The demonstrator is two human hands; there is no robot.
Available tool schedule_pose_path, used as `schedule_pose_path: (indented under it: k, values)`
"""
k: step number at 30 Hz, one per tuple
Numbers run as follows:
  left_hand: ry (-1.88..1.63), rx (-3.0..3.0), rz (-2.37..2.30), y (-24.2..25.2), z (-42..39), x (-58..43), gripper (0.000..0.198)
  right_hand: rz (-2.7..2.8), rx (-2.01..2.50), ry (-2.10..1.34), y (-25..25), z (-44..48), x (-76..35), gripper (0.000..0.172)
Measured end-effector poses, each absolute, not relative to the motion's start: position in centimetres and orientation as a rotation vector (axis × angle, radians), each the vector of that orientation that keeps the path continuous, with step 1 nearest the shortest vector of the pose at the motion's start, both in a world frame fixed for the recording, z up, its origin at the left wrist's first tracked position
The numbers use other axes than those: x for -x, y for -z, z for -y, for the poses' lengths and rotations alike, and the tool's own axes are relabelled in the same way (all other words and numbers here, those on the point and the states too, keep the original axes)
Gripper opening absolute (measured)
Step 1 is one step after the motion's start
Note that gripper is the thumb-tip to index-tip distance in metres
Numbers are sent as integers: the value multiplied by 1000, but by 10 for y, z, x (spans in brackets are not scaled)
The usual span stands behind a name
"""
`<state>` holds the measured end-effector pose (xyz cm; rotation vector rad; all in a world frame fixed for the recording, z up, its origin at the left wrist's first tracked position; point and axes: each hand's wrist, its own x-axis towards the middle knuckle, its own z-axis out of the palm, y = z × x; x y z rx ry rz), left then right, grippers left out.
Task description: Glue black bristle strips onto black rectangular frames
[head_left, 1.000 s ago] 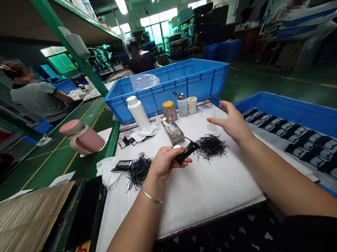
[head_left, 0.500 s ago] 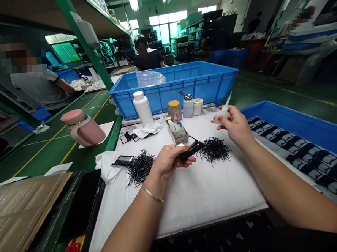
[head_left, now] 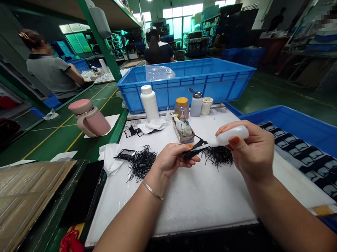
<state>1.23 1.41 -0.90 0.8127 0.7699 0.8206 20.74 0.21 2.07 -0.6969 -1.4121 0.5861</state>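
Note:
My left hand (head_left: 172,160) is closed on a small black part (head_left: 195,150), held just above the white pad (head_left: 190,197). My right hand (head_left: 251,151) grips a small white squeeze bottle (head_left: 232,134), lying sideways with its thin tip pointing left at the black part. Behind the part lies a pile of thin black strips (head_left: 219,156). A second pile of black strips (head_left: 142,163) sits left of my left hand, with another black part (head_left: 125,155) beside it.
At the pad's far edge stand a white bottle (head_left: 149,103), a yellow-lidded jar (head_left: 182,107), a pump dispenser (head_left: 196,103), a small cup (head_left: 206,105) and a clear box (head_left: 183,131). A blue crate (head_left: 188,83) lies behind, a blue tray of black parts (head_left: 315,147) right, a pink mug (head_left: 89,118) left. Two people work beyond.
My right hand picked up the white squeeze bottle from the far side of the pad and brought it down and left to the black part. My left hand kept hold of the part.

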Motion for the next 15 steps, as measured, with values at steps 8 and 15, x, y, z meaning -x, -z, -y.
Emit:
schedule_pose_path:
  k: [8,15]
  values:
    - [-779,-841,-736,11,-13,-14,28,1511,643,-409,-14,6,-203,14]
    - [-772,-852,-731,11,-13,-15,27,1578,673,-377,-15,9,-203,11]
